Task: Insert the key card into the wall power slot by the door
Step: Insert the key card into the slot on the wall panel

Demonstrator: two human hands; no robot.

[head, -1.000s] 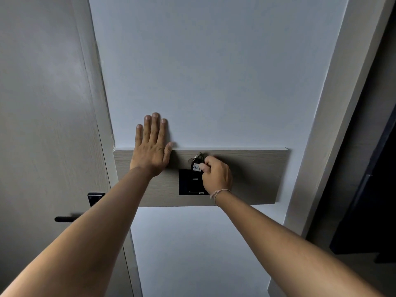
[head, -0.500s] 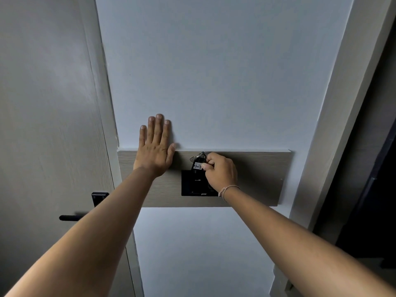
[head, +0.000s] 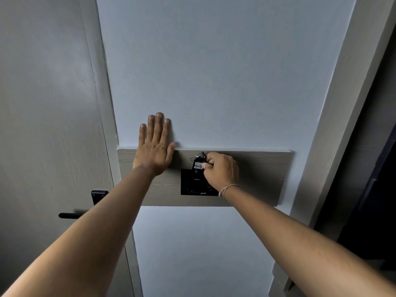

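Note:
A black power slot unit (head: 191, 182) is mounted on a wood-grain wall panel (head: 261, 176). My right hand (head: 222, 170) pinches a black key card tag (head: 198, 165) with a white numbered label and a metal key ring at the unit's top edge. The tag's lower end sits at or in the slot; how deep is hidden. My left hand (head: 154, 146) lies flat with fingers spread on the wall, its palm over the panel's top left corner, holding nothing.
A grey door (head: 47, 125) with a black lever handle (head: 70, 215) stands to the left of the panel. A white frame (head: 334, 125) and a dark opening lie to the right. White wall surrounds the panel.
The hands have barely moved against the wall. My right hand's grip on the tag shifted slightly at the slot's top. The view drifted a little.

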